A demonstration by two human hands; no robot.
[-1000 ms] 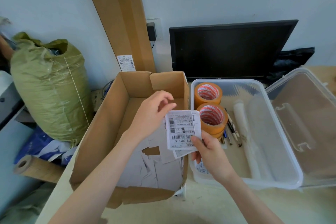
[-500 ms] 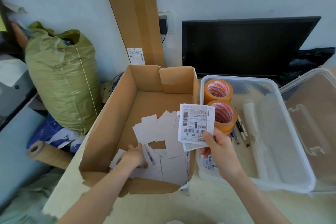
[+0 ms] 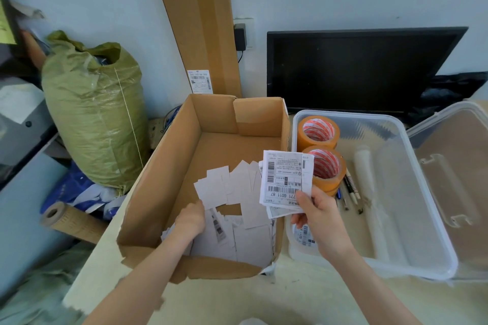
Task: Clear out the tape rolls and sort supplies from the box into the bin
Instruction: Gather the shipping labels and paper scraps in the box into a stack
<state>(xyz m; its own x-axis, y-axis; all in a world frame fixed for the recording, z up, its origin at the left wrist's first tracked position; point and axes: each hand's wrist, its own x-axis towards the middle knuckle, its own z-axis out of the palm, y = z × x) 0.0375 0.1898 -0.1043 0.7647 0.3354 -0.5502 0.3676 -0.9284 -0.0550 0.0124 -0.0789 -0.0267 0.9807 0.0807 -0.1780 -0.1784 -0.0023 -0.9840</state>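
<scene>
An open cardboard box (image 3: 169, 174) sits on the table with several loose white label papers (image 3: 237, 187) on its floor. My left hand (image 3: 191, 219) is down inside the box among the papers, its fingers curled on them. My right hand (image 3: 320, 215) pinches a small stack of barcode labels (image 3: 285, 179) over the box's right wall. The clear plastic bin (image 3: 433, 219) to the right holds two orange tape rolls (image 3: 318, 132), stacked rolls (image 3: 327, 170), several pens (image 3: 351, 190) and a white tube (image 3: 365, 174).
The bin's clear lid (image 3: 456, 174) lies open at the far right. A black monitor (image 3: 356, 68) and a tall flat carton (image 3: 200, 24) lean on the wall behind. A green sack (image 3: 95, 108) and a paper roll (image 3: 71, 220) stand left of the table.
My left hand dropped from the label stack into the box and now lies among the loose papers. My right hand still holds the stack at about the same spot.
</scene>
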